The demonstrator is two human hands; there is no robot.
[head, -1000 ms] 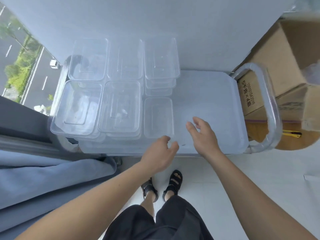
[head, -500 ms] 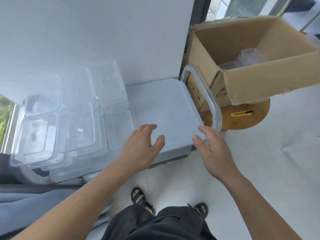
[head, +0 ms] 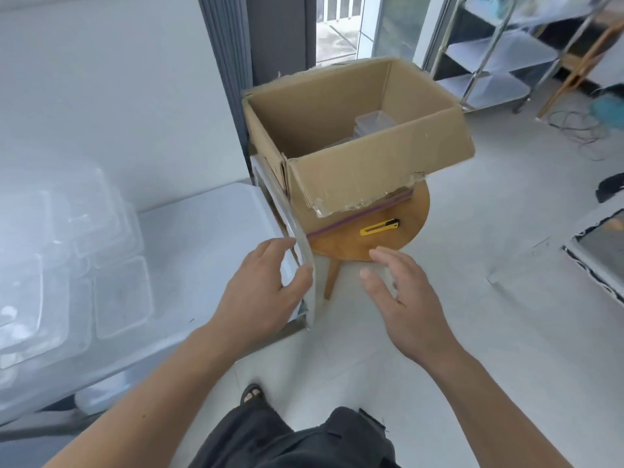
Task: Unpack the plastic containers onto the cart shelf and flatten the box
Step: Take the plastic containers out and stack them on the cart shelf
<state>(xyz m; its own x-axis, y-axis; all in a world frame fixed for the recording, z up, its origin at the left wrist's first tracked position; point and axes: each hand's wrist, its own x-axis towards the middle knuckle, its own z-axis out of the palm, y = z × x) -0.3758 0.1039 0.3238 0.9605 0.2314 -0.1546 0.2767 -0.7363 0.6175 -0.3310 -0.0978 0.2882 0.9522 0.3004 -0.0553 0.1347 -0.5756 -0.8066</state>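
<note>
An open cardboard box (head: 378, 170) stands on a round wooden stool (head: 371, 238), with a stack of clear plastic containers (head: 374, 121) showing inside near its far right corner. Several clear containers (head: 84, 251) sit in blurred rows on the left part of the grey cart shelf (head: 209, 238). My left hand (head: 266, 288) hovers open over the shelf's right end, fingers close to the cart's metal handle (head: 297, 244). My right hand (head: 401, 295) is open and empty in the air below the stool's front edge.
A yellow utility knife (head: 380, 227) lies on the stool in front of the box. A metal shelf rack (head: 496, 52) stands at the back right. Cables lie on the white floor at the far right. A white wall rises behind the cart.
The view has swung right from the cart to the box. Both hands have moved right, off the shelf's containers, toward the cart's handle and the stool.
</note>
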